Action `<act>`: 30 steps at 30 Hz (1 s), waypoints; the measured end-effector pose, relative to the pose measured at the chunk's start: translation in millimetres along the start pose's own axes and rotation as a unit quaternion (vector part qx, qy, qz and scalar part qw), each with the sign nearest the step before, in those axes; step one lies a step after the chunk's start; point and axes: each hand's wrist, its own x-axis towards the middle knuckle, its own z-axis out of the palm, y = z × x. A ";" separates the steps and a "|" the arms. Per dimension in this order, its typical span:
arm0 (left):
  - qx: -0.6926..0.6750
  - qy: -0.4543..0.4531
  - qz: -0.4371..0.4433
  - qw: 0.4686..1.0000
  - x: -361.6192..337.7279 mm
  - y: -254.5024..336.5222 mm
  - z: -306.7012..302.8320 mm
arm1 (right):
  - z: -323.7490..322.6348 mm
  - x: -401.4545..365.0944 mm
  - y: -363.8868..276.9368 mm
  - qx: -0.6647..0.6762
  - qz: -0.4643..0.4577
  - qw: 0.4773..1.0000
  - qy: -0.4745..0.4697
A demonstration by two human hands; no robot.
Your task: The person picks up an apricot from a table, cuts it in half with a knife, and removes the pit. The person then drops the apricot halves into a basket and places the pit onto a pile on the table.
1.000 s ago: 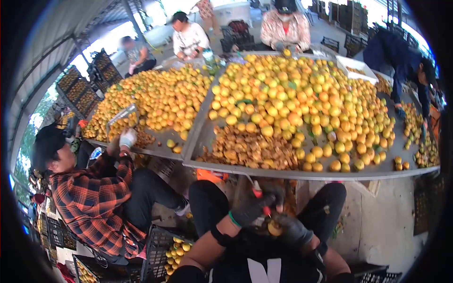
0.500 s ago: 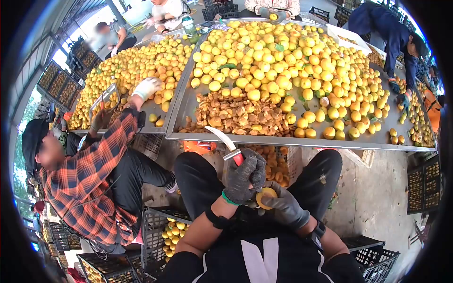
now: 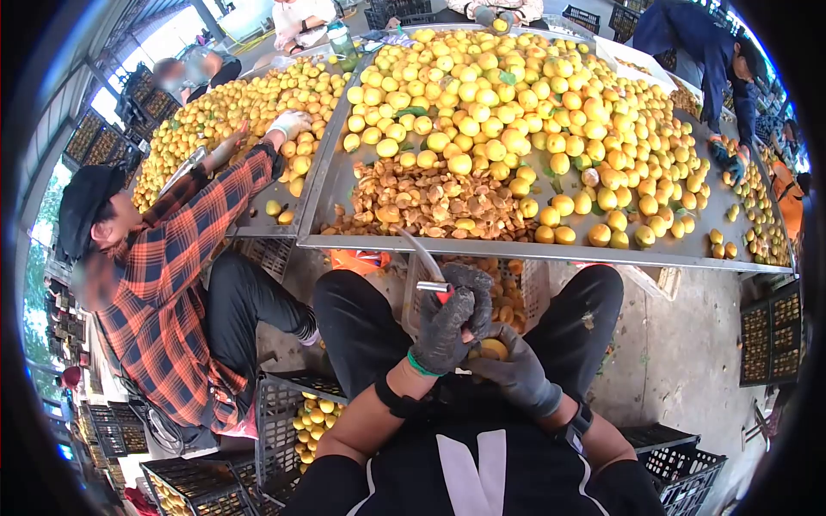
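My left hand (image 3: 449,322), in a dark glove with a green band at the wrist, is wrapped round the red handle of a knife (image 3: 421,258). Its curved blade points up and left toward the table's front edge. Just to the right and lower, my right hand (image 3: 516,375), in a grey glove, pinches a yellow fruit (image 3: 490,349). The fingers partly cover this fruit, and the two hands nearly touch above my lap. Beyond them, cut fruit pieces (image 3: 439,205) lie heaped on the metal table (image 3: 551,249), with whole yellow fruits (image 3: 482,112) piled behind.
Below the table edge stands a crate (image 3: 538,292) with fruit pieces. A co-worker in a plaid shirt (image 3: 189,284) sits at the left, reaching over the fruit. Black crates stand at lower left (image 3: 280,421) and lower right (image 3: 688,469). Other people work round the table.
My left hand and the knife have shifted slightly right, with the blade tilted differently. The fruit in my right hand is more covered. The plaid-shirted co-worker's arm reaches farther over the fruit.
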 end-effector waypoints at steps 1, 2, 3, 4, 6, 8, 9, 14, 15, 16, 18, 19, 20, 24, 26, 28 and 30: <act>0.010 0.001 0.020 1.000 -1.4 -1.7 -0.2 | 1.5 -1.0 1.0 -0.013 -0.024 1.000 0.006; 0.009 0.003 0.018 1.000 -2.3 -2.5 1.8 | 2.9 -2.1 2.2 -0.027 -0.047 0.998 0.012; -0.003 0.022 0.032 0.999 -2.8 -3.5 4.0 | 3.9 -3.4 2.4 -0.027 -0.046 0.999 0.012; -0.015 0.041 0.046 0.998 -2.7 -4.4 5.3 | 4.9 -4.4 2.0 -0.027 -0.047 0.998 0.024; -0.036 0.044 0.058 0.997 -2.5 -6.4 3.3 | 6.2 -5.2 3.1 -0.027 -0.048 0.998 0.034; -0.057 0.048 0.070 0.995 -1.1 -7.8 3.7 | 7.0 -5.2 5.2 -0.018 -0.074 0.996 0.044; -0.054 0.078 0.090 0.991 -0.4 -9.1 6.6 | 7.2 -4.9 6.9 -0.018 -0.074 0.996 0.044; -0.041 0.135 0.135 0.981 3.4 -9.1 14.1 | 7.5 -1.4 14.4 -0.137 -0.147 0.975 0.098; -0.040 0.139 0.127 0.981 5.2 -5.6 16.3 | 4.5 1.7 19.8 -0.138 -0.147 0.975 0.098; -0.039 0.143 0.119 0.982 6.5 -3.6 17.5 | -0.1 6.4 28.2 -0.184 -0.196 0.958 0.102; -0.054 0.153 0.104 0.981 7.6 -3.7 16.9 | 1.8 7.4 26.4 -0.229 -0.243 0.937 0.105; -0.068 0.164 0.089 0.980 7.7 -4.0 16.6 | 5.7 4.7 22.9 -0.207 -0.232 0.944 0.109; -0.069 0.165 0.088 0.980 7.8 -4.7 17.3 | 10.4 2.3 17.3 -0.185 -0.220 0.951 0.113; -0.050 0.154 0.048 0.986 6.1 -7.5 20.8 | 18.8 -3.6 3.8 -0.145 -0.165 0.968 0.120; -0.035 0.135 0.033 0.990 5.9 -8.3 20.8 | 17.5 -4.9 1.3 -0.099 -0.113 0.982 0.111; -0.038 0.150 0.007 0.988 7.2 -8.7 20.6 | 15.0 -5.9 0.8 -0.091 -0.113 0.985 0.092; -0.042 0.149 -0.027 0.988 6.6 -5.8 19.1 | 7.0 -5.4 8.3 -0.083 -0.115 0.987 0.075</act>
